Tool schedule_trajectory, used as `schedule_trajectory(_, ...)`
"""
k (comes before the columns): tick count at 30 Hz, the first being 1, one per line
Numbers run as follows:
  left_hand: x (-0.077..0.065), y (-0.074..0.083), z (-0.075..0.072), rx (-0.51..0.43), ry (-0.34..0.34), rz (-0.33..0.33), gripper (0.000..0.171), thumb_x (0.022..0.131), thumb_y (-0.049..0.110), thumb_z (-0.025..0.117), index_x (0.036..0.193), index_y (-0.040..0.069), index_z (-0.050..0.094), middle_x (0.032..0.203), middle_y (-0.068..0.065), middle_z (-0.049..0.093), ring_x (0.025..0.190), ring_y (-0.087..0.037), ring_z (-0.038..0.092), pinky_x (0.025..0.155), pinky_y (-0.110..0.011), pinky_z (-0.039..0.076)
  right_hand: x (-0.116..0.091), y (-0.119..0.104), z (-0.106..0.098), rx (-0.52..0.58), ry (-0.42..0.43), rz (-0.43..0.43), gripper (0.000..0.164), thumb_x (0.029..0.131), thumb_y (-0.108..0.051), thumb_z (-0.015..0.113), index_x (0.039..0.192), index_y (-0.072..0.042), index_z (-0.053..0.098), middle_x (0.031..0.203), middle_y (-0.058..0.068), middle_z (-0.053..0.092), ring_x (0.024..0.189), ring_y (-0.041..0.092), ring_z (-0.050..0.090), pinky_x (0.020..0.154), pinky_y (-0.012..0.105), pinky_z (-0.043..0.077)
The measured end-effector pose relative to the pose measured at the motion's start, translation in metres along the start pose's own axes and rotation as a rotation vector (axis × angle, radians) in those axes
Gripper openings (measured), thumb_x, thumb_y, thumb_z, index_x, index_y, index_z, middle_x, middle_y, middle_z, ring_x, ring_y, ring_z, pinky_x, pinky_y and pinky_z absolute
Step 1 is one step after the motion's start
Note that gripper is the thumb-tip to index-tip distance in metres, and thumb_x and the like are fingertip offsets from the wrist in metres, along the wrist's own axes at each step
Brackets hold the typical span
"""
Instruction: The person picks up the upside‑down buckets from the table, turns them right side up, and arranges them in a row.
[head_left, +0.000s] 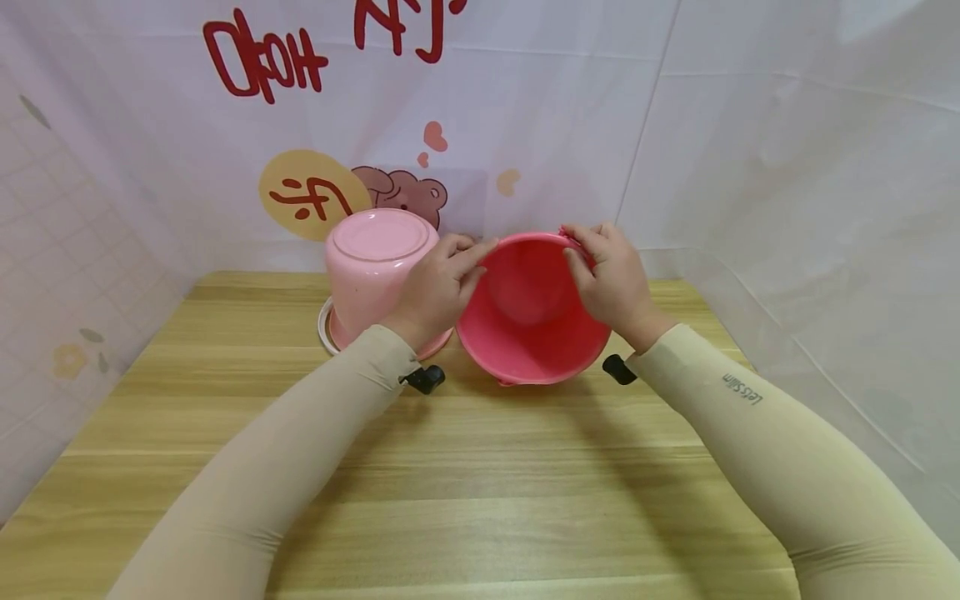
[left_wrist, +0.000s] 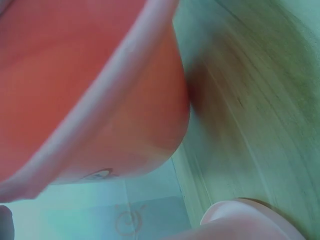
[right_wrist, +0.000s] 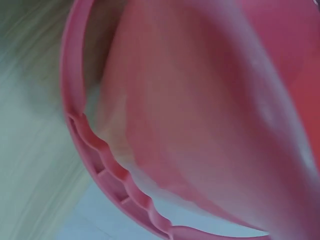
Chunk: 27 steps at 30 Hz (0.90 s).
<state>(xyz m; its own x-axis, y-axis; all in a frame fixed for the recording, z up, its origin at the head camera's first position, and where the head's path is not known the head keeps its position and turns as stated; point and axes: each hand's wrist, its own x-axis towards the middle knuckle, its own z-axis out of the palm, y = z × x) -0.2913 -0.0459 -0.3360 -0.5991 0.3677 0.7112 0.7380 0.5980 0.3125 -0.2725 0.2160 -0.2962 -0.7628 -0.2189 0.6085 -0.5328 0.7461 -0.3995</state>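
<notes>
A red-pink plastic bucket [head_left: 525, 350] is tilted on the table, its mouth facing me. My right hand [head_left: 611, 279] grips the rim at the upper right, thumb inside. On the upper left rim my left hand [head_left: 442, 287] pinches the edge between thumb and fingers. In the right wrist view, the bucket's curved handle [right_wrist: 112, 182], with a wavy grip, hangs off its outer side. The left wrist view shows the bucket's rim [left_wrist: 95, 107] and outer wall up close. Left of it, a lighter pink bucket [head_left: 356, 287] stands upside down, partly behind my left hand.
Both buckets are on a wood-grain table [head_left: 480, 500]. A white ring [head_left: 324, 327] shows around the lower left of the upturned bucket. Behind hangs a white printed cloth [head_left: 562, 108], with another cloth side [head_left: 825, 208] on the right.
</notes>
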Motion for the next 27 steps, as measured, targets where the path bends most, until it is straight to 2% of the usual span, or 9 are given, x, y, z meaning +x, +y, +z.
schedule_trajectory(5, 0.001, 0.002, -0.002, 0.014, -0.034, -0.062, 0.042, 0.105, 0.013, 0.062, 0.146, 0.021, 0.065, 0.12, -0.012, 0.063, 0.108, -0.024, 0.065, 0.089, -0.035, 0.063, 0.003, -0.003, -0.005, -0.004, -0.036, 0.035, 0.037, 0.104, -0.009, 0.063, 0.14, -0.002, 0.067, 0.111, 0.021, 0.063, 0.102, 0.034, 0.055, 0.077, 0.04, 0.047)
schedule_trajectory(9, 0.003, 0.007, -0.005, 0.008, -0.052, -0.103, 0.041, 0.106, 0.015, 0.06, 0.146, 0.022, 0.065, 0.119, -0.011, 0.063, 0.106, -0.023, 0.066, 0.088, -0.036, 0.063, 0.003, -0.003, -0.007, -0.008, -0.03, 0.033, 0.038, 0.104, -0.009, 0.063, 0.141, -0.003, 0.066, 0.11, 0.021, 0.063, 0.101, 0.033, 0.055, 0.076, 0.039, 0.047)
schedule_trajectory(15, 0.005, 0.009, -0.008, 0.006, -0.076, -0.16, 0.041, 0.106, 0.017, 0.062, 0.147, 0.023, 0.065, 0.119, -0.009, 0.063, 0.103, -0.022, 0.067, 0.084, -0.034, 0.063, -0.003, 0.005, -0.006, -0.017, 0.02, -0.02, 0.042, 0.101, -0.005, 0.065, 0.143, -0.005, 0.065, 0.11, 0.02, 0.065, 0.098, 0.032, 0.055, 0.073, 0.04, 0.048)
schedule_trajectory(21, 0.006, 0.005, -0.007, 0.004, -0.049, -0.178, 0.041, 0.105, 0.017, 0.062, 0.146, 0.022, 0.065, 0.118, -0.009, 0.065, 0.099, -0.022, 0.068, 0.08, -0.034, 0.062, -0.014, 0.016, -0.008, -0.058, 0.031, -0.065, 0.038, 0.102, -0.003, 0.063, 0.14, -0.007, 0.069, 0.109, 0.021, 0.066, 0.095, 0.031, 0.056, 0.067, 0.041, 0.05)
schedule_trajectory(27, 0.007, 0.003, -0.008, 0.0, -0.045, -0.19, 0.041, 0.106, 0.018, 0.062, 0.146, 0.022, 0.065, 0.116, -0.008, 0.066, 0.099, -0.022, 0.066, 0.08, -0.034, 0.062, -0.016, 0.023, -0.009, -0.096, 0.063, -0.132, 0.038, 0.101, -0.001, 0.064, 0.138, -0.006, 0.07, 0.103, 0.023, 0.066, 0.089, 0.035, 0.059, 0.066, 0.042, 0.05)
